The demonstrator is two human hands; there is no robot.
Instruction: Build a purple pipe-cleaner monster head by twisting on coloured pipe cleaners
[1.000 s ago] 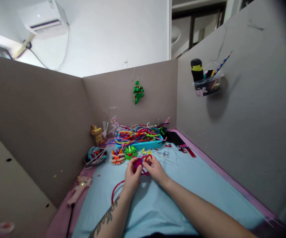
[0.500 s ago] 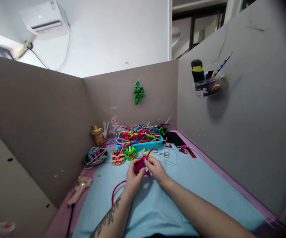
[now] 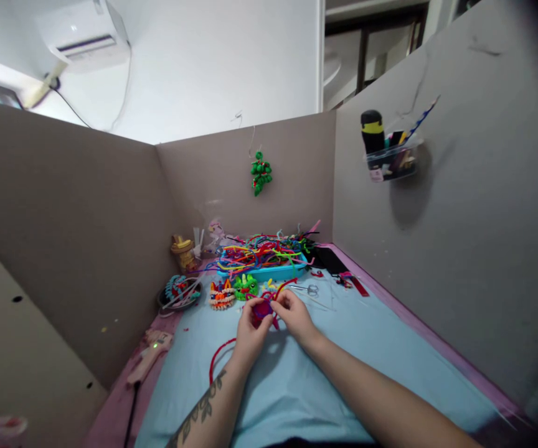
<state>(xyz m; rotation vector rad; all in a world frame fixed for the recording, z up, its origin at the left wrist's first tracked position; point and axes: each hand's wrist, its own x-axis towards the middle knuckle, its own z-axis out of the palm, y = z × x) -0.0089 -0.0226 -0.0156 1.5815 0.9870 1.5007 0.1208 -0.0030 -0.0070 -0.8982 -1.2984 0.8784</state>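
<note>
My left hand is closed round a purple and red piece of bent pipe cleaners, held above the blue cloth. Thumb and fingers of my right hand pinch a red pipe cleaner at the piece's right side; its free end sticks up past the fingers. Much of the piece is hidden by my hands. Another red pipe cleaner curves out beside my left wrist. Just beyond my hands sit an orange and white pipe-cleaner figure and a green one.
A blue tray heaped with coloured pipe cleaners stands at the back. Scissors lie right of centre. On the left are a dark bowl and a glue gun with a lit green light. Grey partitions enclose the table.
The free end of the red pipe cleaner at my right hand has swung lower and to the right. My right hand has shifted slightly left; the left keeps its hold.
</note>
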